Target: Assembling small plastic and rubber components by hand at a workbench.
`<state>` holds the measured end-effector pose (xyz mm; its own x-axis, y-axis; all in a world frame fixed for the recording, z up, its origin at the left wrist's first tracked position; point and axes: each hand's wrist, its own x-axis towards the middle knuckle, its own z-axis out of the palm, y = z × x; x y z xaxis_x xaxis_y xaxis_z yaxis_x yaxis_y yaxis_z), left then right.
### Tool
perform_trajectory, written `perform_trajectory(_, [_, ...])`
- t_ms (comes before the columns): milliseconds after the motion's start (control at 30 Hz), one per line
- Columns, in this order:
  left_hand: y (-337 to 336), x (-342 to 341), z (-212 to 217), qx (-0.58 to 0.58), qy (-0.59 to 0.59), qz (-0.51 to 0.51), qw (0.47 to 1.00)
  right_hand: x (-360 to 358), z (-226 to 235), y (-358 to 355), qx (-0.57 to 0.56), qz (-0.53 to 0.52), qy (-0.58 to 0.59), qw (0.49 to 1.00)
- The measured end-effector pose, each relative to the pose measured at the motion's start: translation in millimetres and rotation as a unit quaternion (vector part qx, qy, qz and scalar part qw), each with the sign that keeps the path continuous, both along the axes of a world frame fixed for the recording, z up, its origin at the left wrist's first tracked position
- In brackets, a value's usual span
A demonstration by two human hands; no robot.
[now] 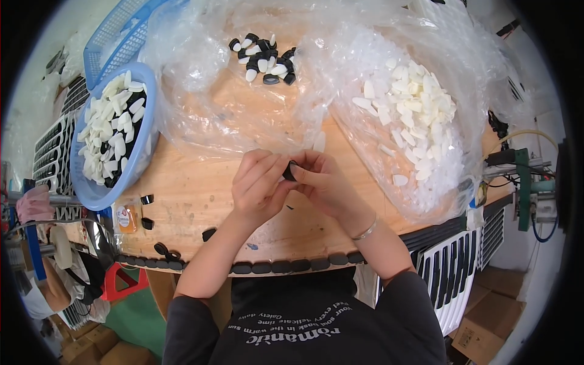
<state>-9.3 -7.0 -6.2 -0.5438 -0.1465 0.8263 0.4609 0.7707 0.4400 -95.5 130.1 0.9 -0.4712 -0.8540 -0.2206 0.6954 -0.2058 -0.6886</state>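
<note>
Pinching a small black cap (pixel 289 171) between left hand (pixel 260 182) and right hand (pixel 320 180), fingers closed round it above the wooden bench (pixel 194 194) — mid-assembly, likely needing a white insert (pixel 319 141) pressed home.

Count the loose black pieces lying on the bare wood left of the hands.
3: one beside the blue bowl, one below it, one near the left forearm. Others may be hidden.
</note>
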Motion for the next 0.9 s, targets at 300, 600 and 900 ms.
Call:
perform_trajectory(300, [-7,-4,0,0.041,-0.083,0.013,0.996,-4,8,-3,0.099,-0.059,0.272,0.955])
perform_trajectory(600, [-13,7,-1,0.462,-0.24,-0.12,0.845,-11,0,2,0.046,-0.102,0.232,0.966])
perform_trajectory(900, [-28,26,12,0.31,-0.346,-0.031,0.885,-12,15,4,0.143,-0.03,0.269,0.952])
